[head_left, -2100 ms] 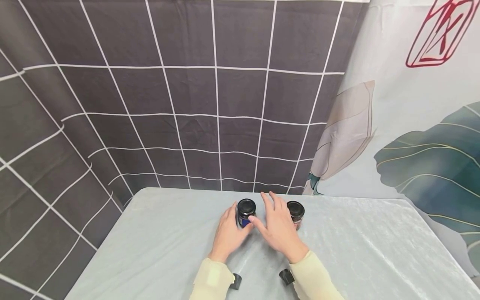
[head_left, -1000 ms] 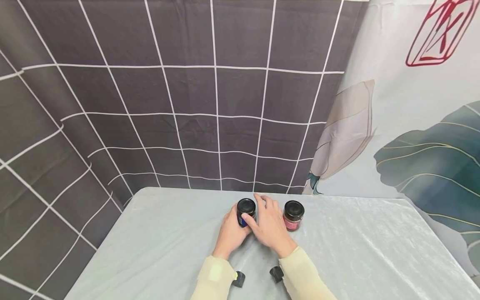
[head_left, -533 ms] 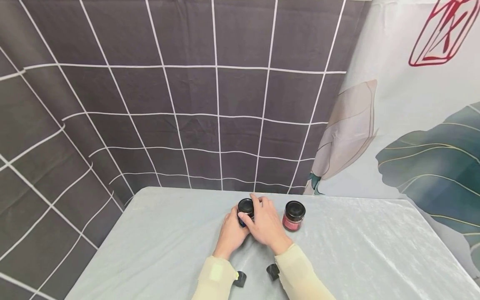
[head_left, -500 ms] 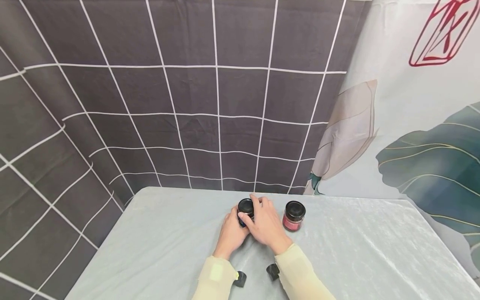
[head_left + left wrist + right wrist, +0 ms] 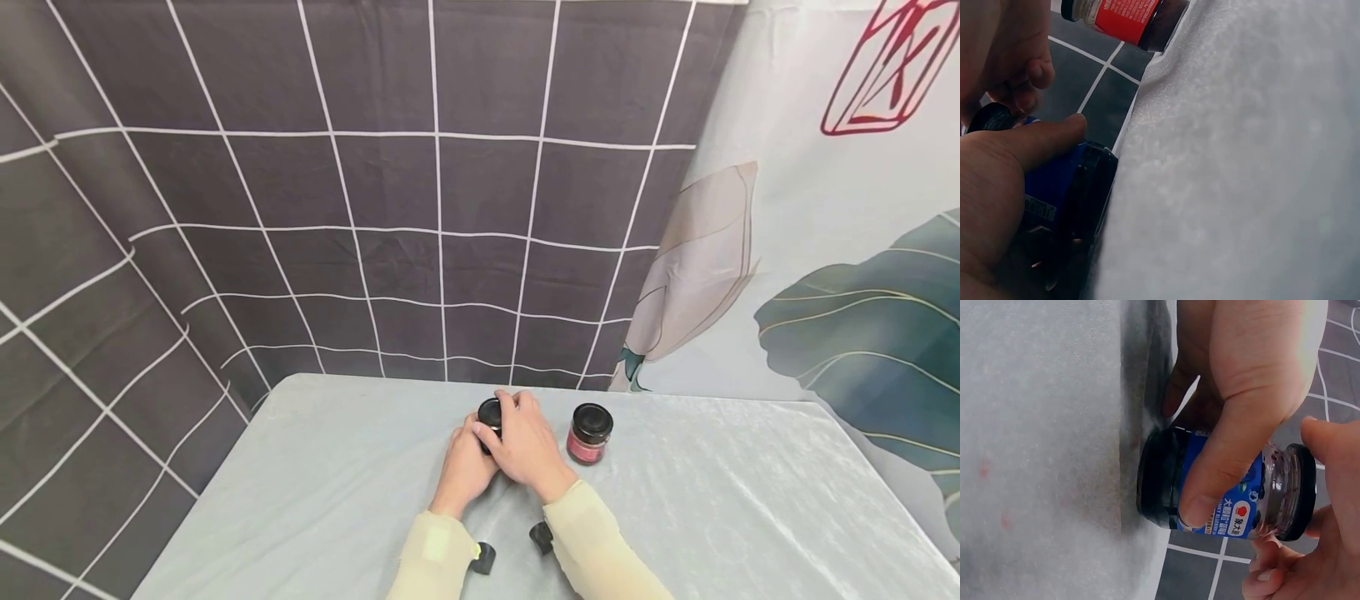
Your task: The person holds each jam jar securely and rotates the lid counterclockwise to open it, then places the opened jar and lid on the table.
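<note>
A small glass jam jar (image 5: 1235, 515) with a blue blueberry label and a black lid stands upright on the cloth-covered table. My left hand (image 5: 461, 467) is wrapped around its body; in the right wrist view the left thumb (image 5: 1216, 478) lies across the label. From the other side my right hand (image 5: 528, 446) grips the black lid (image 5: 1300, 492), thumb at one edge and curled fingers at the opposite one. Part of the lid is covered by the right fingers in the head view. Just right of that hand sits a second jar (image 5: 590, 437), red-labelled and black-lidded.
Light grey cloth covers the table (image 5: 735, 483), whose far edge meets a dark grid-patterned curtain (image 5: 382, 183). A white printed curtain (image 5: 795, 200) hangs at the right. Black wrist devices (image 5: 483, 558) show beside both yellow sleeves.
My right hand has moved left, away from the red-labelled jar and onto the blue-labelled jar's lid. My left hand has closed around that jar's body. The red-labelled jar stays put.
</note>
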{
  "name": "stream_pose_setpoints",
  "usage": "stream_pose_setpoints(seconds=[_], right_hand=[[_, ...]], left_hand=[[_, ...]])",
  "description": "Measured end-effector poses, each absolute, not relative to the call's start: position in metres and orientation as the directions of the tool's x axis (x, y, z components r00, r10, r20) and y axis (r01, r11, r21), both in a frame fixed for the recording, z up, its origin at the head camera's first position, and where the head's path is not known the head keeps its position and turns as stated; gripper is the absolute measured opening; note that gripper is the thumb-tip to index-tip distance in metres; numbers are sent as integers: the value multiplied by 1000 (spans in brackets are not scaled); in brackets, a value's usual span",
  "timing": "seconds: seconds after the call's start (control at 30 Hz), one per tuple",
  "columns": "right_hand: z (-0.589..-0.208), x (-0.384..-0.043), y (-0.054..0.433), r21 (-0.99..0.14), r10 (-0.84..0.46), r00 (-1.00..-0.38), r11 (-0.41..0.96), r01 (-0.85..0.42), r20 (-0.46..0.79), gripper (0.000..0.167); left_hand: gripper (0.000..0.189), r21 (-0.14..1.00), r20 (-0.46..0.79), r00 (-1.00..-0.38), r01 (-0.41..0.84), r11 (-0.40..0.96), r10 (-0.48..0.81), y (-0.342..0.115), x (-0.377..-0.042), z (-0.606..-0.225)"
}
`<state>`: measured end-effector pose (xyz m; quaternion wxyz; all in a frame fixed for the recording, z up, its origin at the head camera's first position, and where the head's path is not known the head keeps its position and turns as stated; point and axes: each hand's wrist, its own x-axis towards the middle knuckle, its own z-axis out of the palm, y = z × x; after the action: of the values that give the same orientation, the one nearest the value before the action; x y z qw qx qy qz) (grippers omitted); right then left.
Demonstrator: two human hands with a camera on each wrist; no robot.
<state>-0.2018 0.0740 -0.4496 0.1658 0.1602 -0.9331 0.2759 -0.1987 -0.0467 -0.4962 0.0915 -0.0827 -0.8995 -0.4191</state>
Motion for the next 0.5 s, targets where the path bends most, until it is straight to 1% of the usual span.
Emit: stream_pose_setpoints(seconds=[0.27, 0.5], right_hand=[[-451, -204, 72, -447, -213, -878, 795, -411, 428, 59], [-450, -204, 72, -456, -230, -880, 785, -420, 415, 58]], left_hand=[[60, 744, 237, -970, 215, 633, 51, -46, -199, -497], [58, 768, 203, -978, 186, 613, 42, -46, -199, -495]])
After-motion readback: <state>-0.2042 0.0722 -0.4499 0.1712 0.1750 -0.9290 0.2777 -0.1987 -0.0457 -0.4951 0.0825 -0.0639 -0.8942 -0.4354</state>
